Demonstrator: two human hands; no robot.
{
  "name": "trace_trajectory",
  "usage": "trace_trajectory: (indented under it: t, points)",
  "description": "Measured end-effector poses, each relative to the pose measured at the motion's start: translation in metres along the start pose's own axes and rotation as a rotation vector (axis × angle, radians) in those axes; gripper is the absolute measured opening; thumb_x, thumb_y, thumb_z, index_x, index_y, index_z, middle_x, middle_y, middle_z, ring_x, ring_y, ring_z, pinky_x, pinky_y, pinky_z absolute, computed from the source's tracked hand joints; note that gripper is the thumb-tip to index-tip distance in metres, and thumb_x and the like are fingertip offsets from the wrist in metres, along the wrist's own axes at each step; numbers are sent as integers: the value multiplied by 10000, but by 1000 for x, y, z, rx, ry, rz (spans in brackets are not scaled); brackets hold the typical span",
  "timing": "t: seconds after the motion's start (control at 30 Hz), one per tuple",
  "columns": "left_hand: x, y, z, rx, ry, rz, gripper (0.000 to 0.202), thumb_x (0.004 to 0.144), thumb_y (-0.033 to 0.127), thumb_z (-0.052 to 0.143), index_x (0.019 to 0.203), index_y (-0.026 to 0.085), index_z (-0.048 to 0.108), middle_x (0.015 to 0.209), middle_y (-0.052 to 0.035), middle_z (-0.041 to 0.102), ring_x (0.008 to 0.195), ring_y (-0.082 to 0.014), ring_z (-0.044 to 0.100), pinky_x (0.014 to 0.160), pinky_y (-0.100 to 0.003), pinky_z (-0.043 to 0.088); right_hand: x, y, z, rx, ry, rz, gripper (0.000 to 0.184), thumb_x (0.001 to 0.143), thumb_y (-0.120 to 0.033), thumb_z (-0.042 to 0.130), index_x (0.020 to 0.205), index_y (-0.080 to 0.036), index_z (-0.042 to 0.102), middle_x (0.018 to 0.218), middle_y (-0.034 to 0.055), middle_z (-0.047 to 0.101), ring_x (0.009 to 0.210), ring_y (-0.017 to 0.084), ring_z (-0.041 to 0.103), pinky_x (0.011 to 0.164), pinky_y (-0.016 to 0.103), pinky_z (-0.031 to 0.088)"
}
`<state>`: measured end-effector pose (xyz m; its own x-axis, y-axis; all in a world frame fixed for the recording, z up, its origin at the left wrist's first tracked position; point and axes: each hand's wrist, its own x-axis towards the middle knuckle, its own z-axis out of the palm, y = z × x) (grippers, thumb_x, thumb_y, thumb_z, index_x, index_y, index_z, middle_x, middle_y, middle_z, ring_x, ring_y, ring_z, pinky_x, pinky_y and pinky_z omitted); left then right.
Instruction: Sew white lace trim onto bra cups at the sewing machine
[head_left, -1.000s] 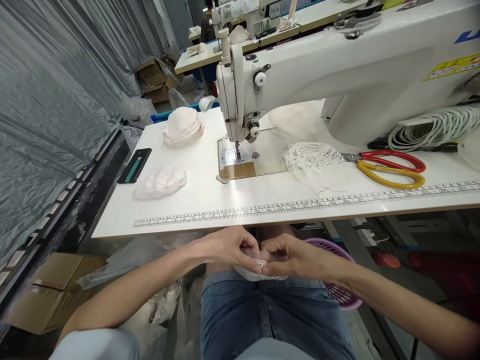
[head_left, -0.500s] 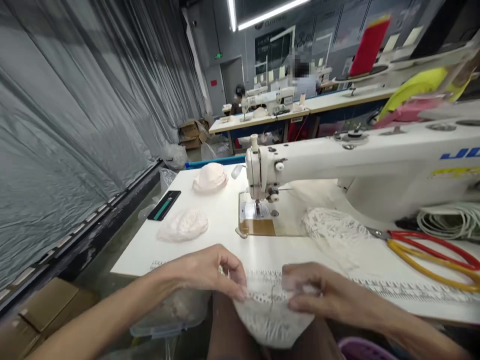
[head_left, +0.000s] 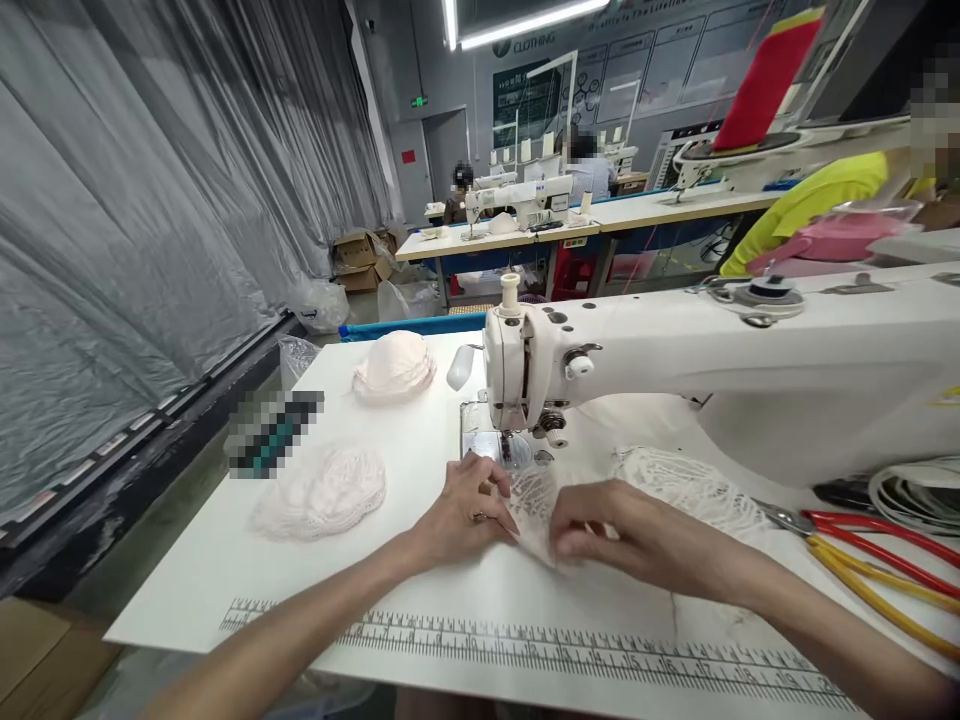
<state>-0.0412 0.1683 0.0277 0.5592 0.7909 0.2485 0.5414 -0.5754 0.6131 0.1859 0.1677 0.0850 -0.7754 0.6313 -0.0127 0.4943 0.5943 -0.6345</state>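
A pale lace fabric piece (head_left: 534, 505) lies between my two hands, just in front of the needle area of a white sewing machine (head_left: 517, 370). My left hand (head_left: 476, 505), with a ring on one finger, pinches the piece's left edge. The right edge is gripped by my right hand (head_left: 611, 525), whose fingers are curled and slightly blurred. Off to the left are a stack of lace pieces (head_left: 326, 490) and a stack of pale moulded cups (head_left: 395, 367). White lace strips (head_left: 682, 480) lie beneath the machine arm, right of my hands.
Scissors with red and yellow handles (head_left: 862, 545) lie at the right, beside a coil of white elastic (head_left: 919, 500). A printed ruler (head_left: 525, 645) runs along the front table edge. A pixelated dark object (head_left: 277, 435) lies at the left edge. Co-workers sit at machines behind.
Both hands have moved from over my lap up onto the table, carrying the lace piece forward to the machine's needle area. The head view has shifted too.
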Motion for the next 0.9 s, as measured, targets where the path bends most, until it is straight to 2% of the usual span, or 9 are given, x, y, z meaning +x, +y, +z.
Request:
trace_trajectory:
  t: [0.1,0.23,0.37,0.53,0.7,0.8,0.9]
  points:
    - [0,-3,-6,20,-17,38,10,712,246,736,712,253,742,990,-37,522,923,-180,450,847,-376,347,24,11,11,1,201,32,208,923,-272,421,890,-191,610,848,42,629,699,149,578,616,252,426]
    - [-5,-5,-18,120,-81,122,126,776,227,676,829,321,740,1161,-33,469,1011,-207,403,885,-396,326,41,26,31,-260,346,46,227,916,-229,398,1091,-182,534,999,93,611,635,147,575,521,250,410]
    - [-10,-4,-27,284,-158,178,402,850,68,520,990,408,681,1219,-30,422,1062,-227,355,862,-399,333,42,30,44,-440,403,-18,216,929,-217,363,1019,-191,559,1061,89,592,533,102,533,446,230,350]
    - [-12,-5,-30,358,-173,216,473,827,22,507,1047,419,643,1239,-25,424,1062,-233,358,838,-396,332,38,29,47,-447,483,-120,235,934,-170,353,988,-189,581,961,64,598,552,81,540,455,201,370]
    - [-14,-10,-28,448,-176,285,599,728,-80,515,1089,392,598,1280,-15,441,1101,-244,366,832,-398,284,33,32,49,-503,537,-158,206,921,-137,377,951,-175,577,888,61,626,585,102,570,458,202,374]
    - [-15,-11,-28,475,-181,308,595,732,-86,488,1104,372,571,1288,-6,465,1122,-234,366,829,-397,245,32,30,49,-501,518,-153,201,922,-135,375,898,-174,571,862,52,636,539,90,548,444,200,357]
    - [-15,-10,-29,513,-176,330,565,754,-68,467,1127,350,539,1270,-14,491,1132,-230,362,823,-402,221,30,24,45,-398,425,-170,195,930,-149,365,920,-176,558,895,56,637,577,93,561,486,205,383]
